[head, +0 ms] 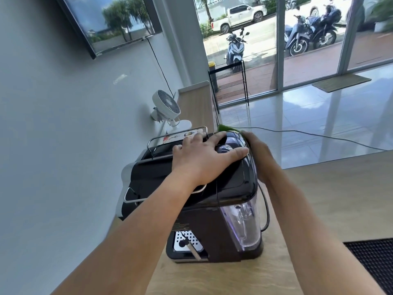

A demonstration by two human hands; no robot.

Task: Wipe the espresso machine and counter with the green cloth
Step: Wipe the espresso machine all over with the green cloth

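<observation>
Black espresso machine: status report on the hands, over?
Left hand flat atop glossy black espresso machine. Right hand at its right side with green cloth, grip hidden. Black cord alongside.

You have two bare hands in view: your left hand [204,158] and your right hand [258,154]. Count one black plastic espresso machine [234,182], one green cloth [226,128], one pale wooden counter [329,199], one round white desk fan [168,105], one black wire rack [230,78] and one black ribbed rubber mat [374,258].
</observation>
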